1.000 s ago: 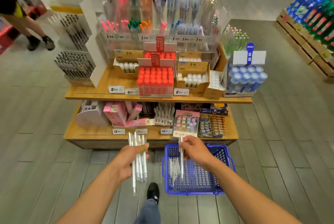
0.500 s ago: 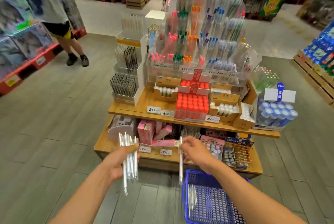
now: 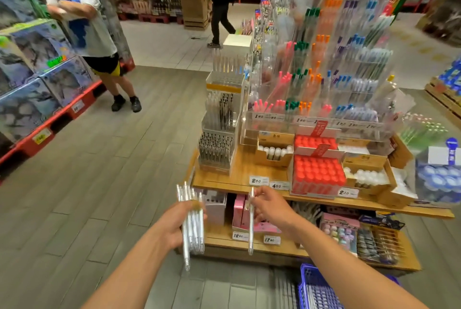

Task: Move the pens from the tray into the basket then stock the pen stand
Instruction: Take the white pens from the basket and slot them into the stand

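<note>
Head view: gaze has lifted off the basket (image 3: 316, 288), now cropped at bottom right, toward the pen stand (image 3: 220, 119) at the far left of the shelf. So stocking is probably starting. Left hand (image 3: 174, 221) closed around a bundle of white pens (image 3: 190, 224); right hand (image 3: 270, 205) pinches a single pen (image 3: 251, 221). Stand slots blurred, fill level unclear.
</note>
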